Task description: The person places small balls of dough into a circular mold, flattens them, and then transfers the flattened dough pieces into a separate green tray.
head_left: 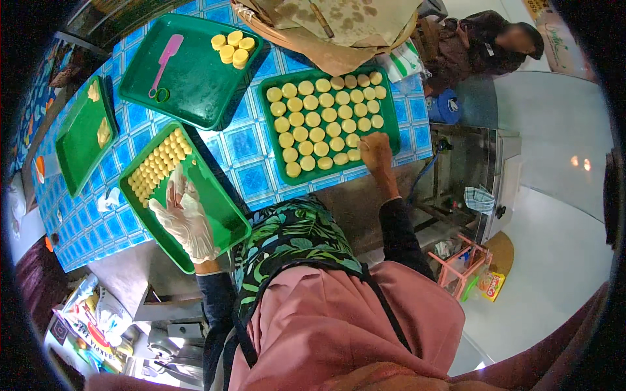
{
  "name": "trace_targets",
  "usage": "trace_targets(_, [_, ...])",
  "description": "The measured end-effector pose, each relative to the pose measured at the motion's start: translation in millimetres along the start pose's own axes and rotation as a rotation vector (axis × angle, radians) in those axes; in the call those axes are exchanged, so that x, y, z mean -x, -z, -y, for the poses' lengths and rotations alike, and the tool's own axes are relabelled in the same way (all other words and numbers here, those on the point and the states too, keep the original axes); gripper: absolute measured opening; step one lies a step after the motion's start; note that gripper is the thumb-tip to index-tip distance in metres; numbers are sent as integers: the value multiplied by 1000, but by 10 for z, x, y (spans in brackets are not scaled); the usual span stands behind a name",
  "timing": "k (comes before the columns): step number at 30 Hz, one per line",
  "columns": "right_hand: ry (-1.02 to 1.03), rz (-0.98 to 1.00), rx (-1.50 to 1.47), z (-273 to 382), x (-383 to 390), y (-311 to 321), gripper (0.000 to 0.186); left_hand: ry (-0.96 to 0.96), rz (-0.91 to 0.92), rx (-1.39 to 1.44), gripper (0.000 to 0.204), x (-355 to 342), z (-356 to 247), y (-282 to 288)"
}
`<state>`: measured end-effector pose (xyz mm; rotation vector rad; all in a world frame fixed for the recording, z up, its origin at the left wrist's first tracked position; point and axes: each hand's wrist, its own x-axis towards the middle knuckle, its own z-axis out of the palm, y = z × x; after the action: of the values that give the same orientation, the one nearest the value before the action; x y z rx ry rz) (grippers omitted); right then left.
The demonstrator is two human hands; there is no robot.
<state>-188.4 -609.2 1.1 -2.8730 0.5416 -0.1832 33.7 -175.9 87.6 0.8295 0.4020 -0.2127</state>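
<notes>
A transparent glove covers my left hand [181, 221], which hovers over a green tray [218, 225] with its thumb and fingers apart. Small yellow dough balls [156, 163] fill the far left part of that tray, just beyond the fingers. My right hand [376, 155] is bare and curled closed at the near right corner of another green tray [282, 171]. Rows of flat, round, pale yellow dough pieces [317, 135] lie there, and the nearest one [353, 140] sits right beside the knuckles. Whatever the right fingers hold, if anything, is hidden beneath the hand.
A third green tray [189, 107] carries a pink spatula [166, 62], a green ring [162, 96] and stacked yellow cakes [235, 49]. Dough lumps [104, 132] lie in a far-left tray. A paper-lined basket [287, 29] stands at the back; another person [482, 49] is at upper right.
</notes>
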Motion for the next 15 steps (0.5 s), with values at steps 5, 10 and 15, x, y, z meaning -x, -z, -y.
trace_targets(5, [-92, 113, 49, -46, 16, -58, 26, -17, 11, -52, 86, 34, 25, -13])
trace_targets(10, [61, -165, -186, -172, 187, -65, 35, 25, -18, 86, 86, 40, 78, 33])
trace_targets(15, [-102, 33, -65, -184, 104, 24, 30, 43, -39, 86, 87, 17, 158, 23])
